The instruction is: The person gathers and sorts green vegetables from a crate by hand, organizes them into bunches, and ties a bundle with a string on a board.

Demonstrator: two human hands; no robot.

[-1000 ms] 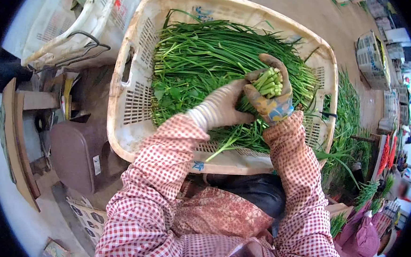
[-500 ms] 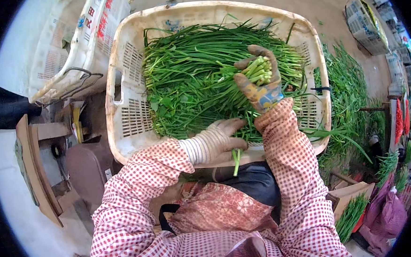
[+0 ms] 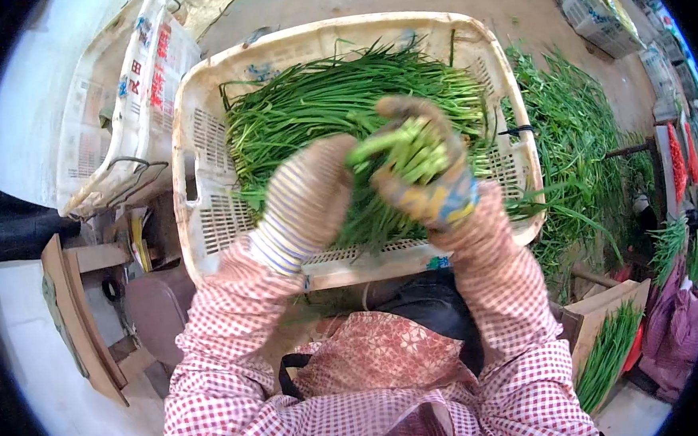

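Observation:
My right hand (image 3: 453, 192), in a soiled glove with a blue and yellow patch, is wrapped round a bunch of garlic chives (image 3: 419, 156), its pale cut stem ends turned up. My left hand (image 3: 303, 193), in a striped knit glove and smeared by motion, is closed beside it, with a few chive stalks (image 3: 370, 147) coming from its fingertips against the bunch. Both hands are over a white plastic crate (image 3: 337, 28) with slotted walls. Inside lies a thick layer of chives (image 3: 310, 100), stem ends mostly to the right.
More white crates (image 3: 145, 79) stand at the left, a wire handle on one. A heap of loose greens (image 3: 563, 117) covers the floor at the right. Close to my right arm, a cardboard box (image 3: 603, 314) stands beside more chives (image 3: 613, 354). A brown seat (image 3: 158, 305) is at the left.
My left hand has risen from the crate's near edge to the bunch, bringing its stalks up. My right hand still grips the bunch, slightly lower and further left in view.

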